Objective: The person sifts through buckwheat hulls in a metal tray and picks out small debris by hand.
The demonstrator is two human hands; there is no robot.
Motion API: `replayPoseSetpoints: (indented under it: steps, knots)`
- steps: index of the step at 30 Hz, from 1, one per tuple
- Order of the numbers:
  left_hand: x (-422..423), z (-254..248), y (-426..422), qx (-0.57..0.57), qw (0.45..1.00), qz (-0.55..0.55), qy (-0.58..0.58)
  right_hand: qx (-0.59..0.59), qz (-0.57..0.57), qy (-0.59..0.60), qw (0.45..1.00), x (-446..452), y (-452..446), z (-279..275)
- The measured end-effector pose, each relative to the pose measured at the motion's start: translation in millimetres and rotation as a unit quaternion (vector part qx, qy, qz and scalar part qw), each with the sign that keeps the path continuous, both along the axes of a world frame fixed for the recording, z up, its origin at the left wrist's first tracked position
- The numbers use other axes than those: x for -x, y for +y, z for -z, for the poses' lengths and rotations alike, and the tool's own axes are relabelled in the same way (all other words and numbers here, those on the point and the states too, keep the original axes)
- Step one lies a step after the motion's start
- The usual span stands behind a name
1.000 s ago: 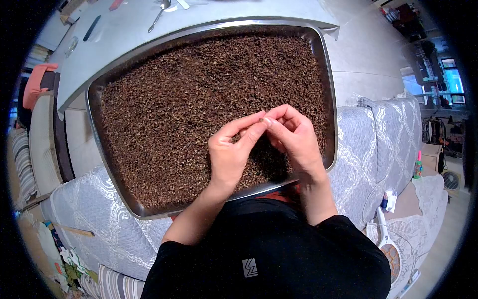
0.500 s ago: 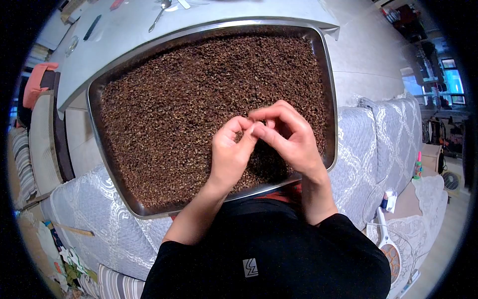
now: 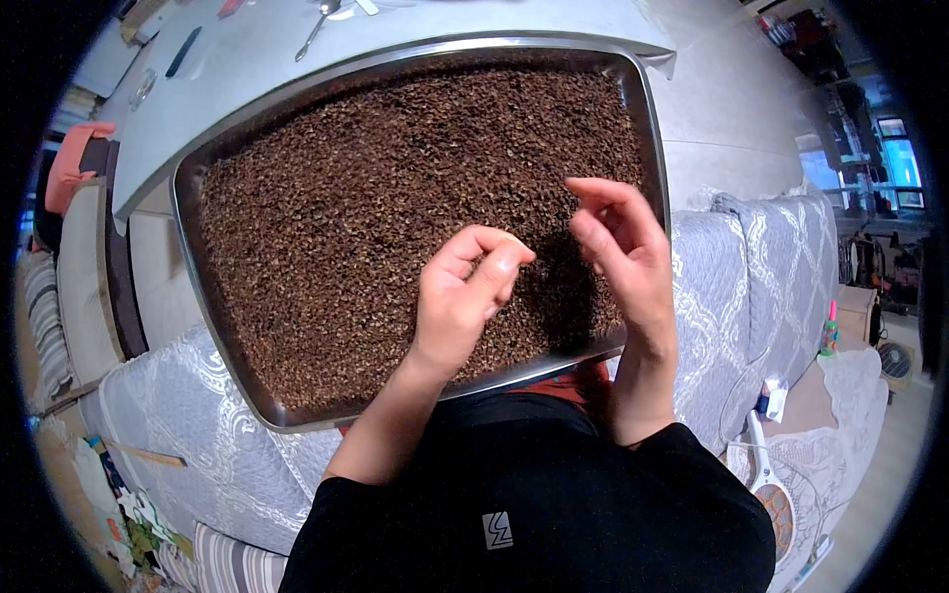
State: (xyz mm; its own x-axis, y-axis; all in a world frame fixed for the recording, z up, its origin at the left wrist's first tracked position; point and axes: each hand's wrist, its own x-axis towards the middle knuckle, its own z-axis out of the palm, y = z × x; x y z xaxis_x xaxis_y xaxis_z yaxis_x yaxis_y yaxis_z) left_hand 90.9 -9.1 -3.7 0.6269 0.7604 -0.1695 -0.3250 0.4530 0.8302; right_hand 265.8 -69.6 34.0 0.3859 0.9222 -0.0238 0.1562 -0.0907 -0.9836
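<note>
A large metal tray point(image 3: 474, 42) holds a wide layer of small reddish-brown dried bits point(image 3: 386, 168) that look like peppercorn husks. Above the lower middle of the layer is my left hand point(image 3: 460, 296), its thumb and index finger pinched together; whatever they hold, if anything, is too small to make out. My right hand point(image 3: 633, 252) is to the right of it, over the tray's right part, with thumb and fingers apart and nothing visible in them. The two hands do not touch.
The tray's far side overlaps a pale table point(image 3: 257, 69) bearing a spoon point(image 3: 316, 30) and a dark, narrow object point(image 3: 184, 52). A sofa with a grey patterned cover point(image 3: 712, 296) runs along the near side. At the lower right is a racket-shaped swatter point(image 3: 771, 494).
My hands were together, fingertips meeting over the tray. Now my right hand has moved off to the right and its fingers have parted, while my left hand stays pinched in nearly the same spot.
</note>
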Motion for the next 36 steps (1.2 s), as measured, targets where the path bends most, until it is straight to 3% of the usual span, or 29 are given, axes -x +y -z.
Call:
replayPoseSetpoints:
  steps: [3,5,7,10,13,15,16,19,23,27,30,32,36]
  knots:
    - [-3.4,2.2,-6.2,-0.054,0.998,0.015,0.027,-0.032,-0.126,-0.133,0.982,4.1,2.6,-8.7]
    - [-4.6,-0.3,-5.5,0.028,0.999,0.027,0.026,-0.082,-0.170,-0.124,0.974,11.2,4.7,1.5]
    - [-2.7,-2.3,-2.5,0.124,0.991,0.041,-0.020,-0.081,-0.149,-0.122,0.978,16.3,6.6,1.3]
    - [-1.2,2.4,1.0,0.173,0.974,0.052,-0.133,-0.082,-0.122,-0.110,0.983,13.9,5.9,-2.0]
    - [3.9,-0.4,9.5,0.192,0.955,0.040,-0.221,-0.007,-0.007,-0.016,1.000,-1.6,-2.8,-3.6]
    - [6.7,-1.2,13.8,0.176,0.946,0.019,-0.272,0.022,0.076,-0.018,0.997,-15.8,-6.9,1.9]
    - [8.0,-1.1,16.5,0.181,0.940,0.019,-0.287,0.018,0.110,-0.080,0.991,-18.7,-7.4,7.6]
    - [8.4,4.5,16.9,0.170,0.935,0.020,-0.309,0.005,0.052,-0.309,0.950,-25.1,-10.4,19.9]
    - [7.4,-0.6,13.5,0.179,0.944,0.018,-0.276,0.055,0.029,-0.380,0.923,-5.6,-6.3,29.8]
    - [7.4,1.9,13.3,0.187,0.942,0.002,-0.279,0.003,0.011,-0.406,0.914,4.3,3.1,44.6]
    - [6.4,6.7,14.6,0.183,0.935,0.001,-0.302,-0.010,0.002,-0.284,0.959,3.2,5.4,44.0]
    - [6.4,9.5,15.2,0.189,0.930,0.001,-0.315,0.040,0.017,-0.121,0.992,0.8,4.4,35.2]
    - [6.0,5.2,14.0,0.190,0.935,-0.004,-0.300,0.107,0.006,0.078,0.991,-7.3,-0.3,10.9]
